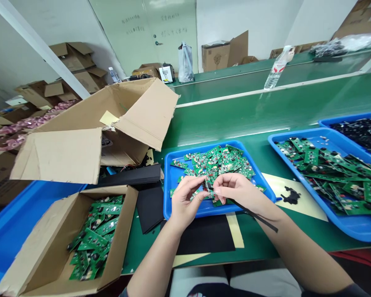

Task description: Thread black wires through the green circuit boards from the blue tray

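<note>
Over a blue tray (166,187) heaped with green circuit boards (214,163), my left hand (184,202) pinches a small circuit board (207,185) on edge between thumb and fingers. My right hand (239,189) is closed beside it, its fingertips at the board's right side. A thin black strip (262,219) trails from under the right hand along the wrist; I take it as held there, though the grip itself is hidden. Black sheets (205,235) lie on the table in front of the tray.
An open carton (128,231) of boards stands at left, a larger cardboard box (64,152) behind it. To the right are a blue tray (323,220) of boards and another with black parts (358,132). Black scraps (290,195) lie on yellow paper. A bottle (276,70) stands at the back.
</note>
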Demonstrator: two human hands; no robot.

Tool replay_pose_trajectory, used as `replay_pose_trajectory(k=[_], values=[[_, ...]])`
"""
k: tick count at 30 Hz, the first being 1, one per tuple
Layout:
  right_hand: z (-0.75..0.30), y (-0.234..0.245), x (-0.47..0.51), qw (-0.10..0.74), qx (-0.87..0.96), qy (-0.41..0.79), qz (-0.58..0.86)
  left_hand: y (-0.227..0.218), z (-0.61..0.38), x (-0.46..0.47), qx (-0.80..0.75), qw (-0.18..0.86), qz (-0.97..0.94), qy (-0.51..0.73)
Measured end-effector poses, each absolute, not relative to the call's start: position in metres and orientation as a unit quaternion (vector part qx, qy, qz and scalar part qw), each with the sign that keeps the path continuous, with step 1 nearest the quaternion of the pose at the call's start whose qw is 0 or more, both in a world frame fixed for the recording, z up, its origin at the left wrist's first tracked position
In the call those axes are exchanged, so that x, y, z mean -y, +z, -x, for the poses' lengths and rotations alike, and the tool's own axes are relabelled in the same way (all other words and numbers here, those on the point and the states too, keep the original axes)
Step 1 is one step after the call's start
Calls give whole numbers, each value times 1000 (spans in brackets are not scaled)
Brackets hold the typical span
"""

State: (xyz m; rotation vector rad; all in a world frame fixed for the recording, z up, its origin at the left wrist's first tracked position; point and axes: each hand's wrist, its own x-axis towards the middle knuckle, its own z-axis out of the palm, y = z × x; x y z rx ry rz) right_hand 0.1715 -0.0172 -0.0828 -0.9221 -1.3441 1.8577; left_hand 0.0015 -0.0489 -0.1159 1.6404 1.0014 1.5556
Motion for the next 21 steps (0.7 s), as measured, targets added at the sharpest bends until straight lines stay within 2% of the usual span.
replay_pose_trajectory(k=[5, 9, 12, 17, 21], values=[[-170, -86, 16, 339, 506, 716, 342, -113, -2, 50, -356, 266, -688, 574], [-173, -87, 15, 368, 545, 663, 357, -110, -1, 50, -338, 240, -726, 549], [-175, -89, 17, 408, 620, 567, 358, -109, -1, 50, -336, 245, -727, 546], [-178, -90, 17, 473, 755, 339, 301, -109, -1, 50, -330, 292, -711, 548], [-180, -91, 14, 490, 789, 251, 272, -104, 0, 51, -339, 374, -689, 520]])
